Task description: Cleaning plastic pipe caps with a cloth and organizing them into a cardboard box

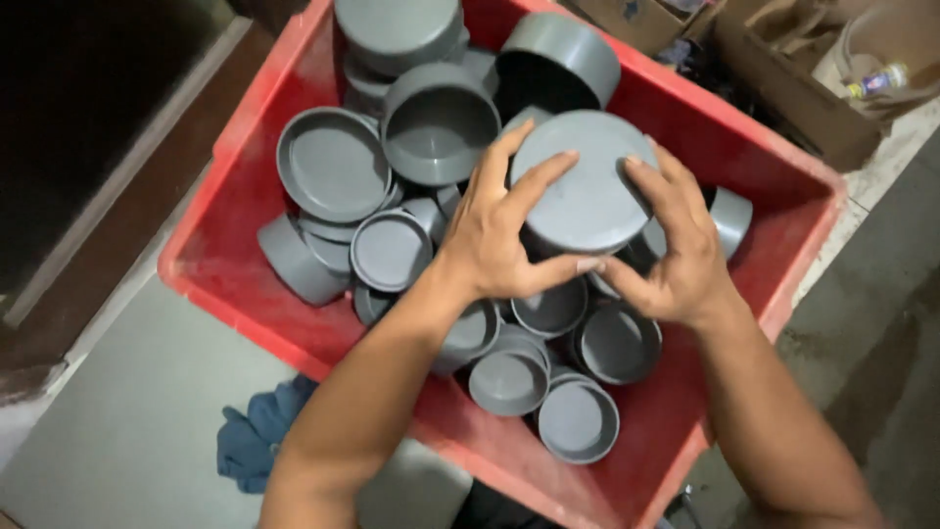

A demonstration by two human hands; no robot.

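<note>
From the head view, the left hand (490, 240) and right hand (676, 255) each had a closed grip on one grey cap (586, 176), held flat side up over the cap-filled red crate (783, 176), a blue rag (257, 439) lying nearby

Both bare forearms reached forward from the lower edge and converged. The left hand (494, 240) spread its fingers, thumb pointing right; the right hand (676, 250) faced it, fingers curled. The thumbs met below, and both hands gripped.
</note>
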